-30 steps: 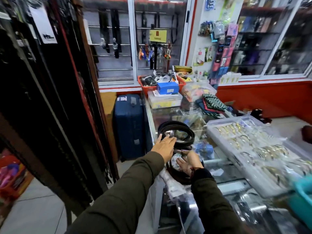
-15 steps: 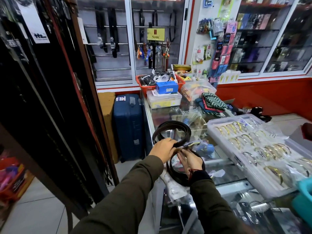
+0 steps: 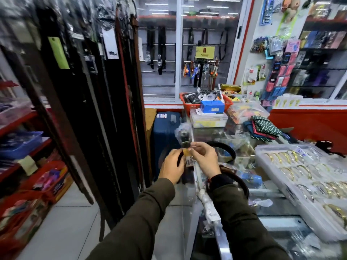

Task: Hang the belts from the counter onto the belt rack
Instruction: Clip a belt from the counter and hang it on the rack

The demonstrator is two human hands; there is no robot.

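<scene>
1. Since a second ago: lifted off the glass counter [image 3: 270,201] and swung left toward the belt rack [image 3: 105,102]; both hands raised from the coil to chest height, buckle end of the belt [image 3: 185,145] now up between them.
2. Belt rack: tall, crowded with dark hanging belts, just left of the hands and near enough to reach.
3. Counter: to the right, crowded with goods; a second coiled belt [image 3: 228,149] lying on it beyond the right hand, another dark loop [image 3: 244,186] just behind the right wrist.
4. Held belt: probably light, limp along the strap, stiff only at the buckle end, which looks wrapped in slick plastic film; likely to swing and uncoil once freed. Best taken at the buckle end, where the weight sits and a hook would engage; how it hooks on cannot be made out.
5. Left hand [image 3: 171,166]: closed around the strap just below the buckle, a short dark stretch trailing down beneath.
6. Right hand [image 3: 205,158]: fingertips pinching the wrapped buckle and a small yellowish tag [image 3: 186,152], touching the left hand's fingers.
</scene>
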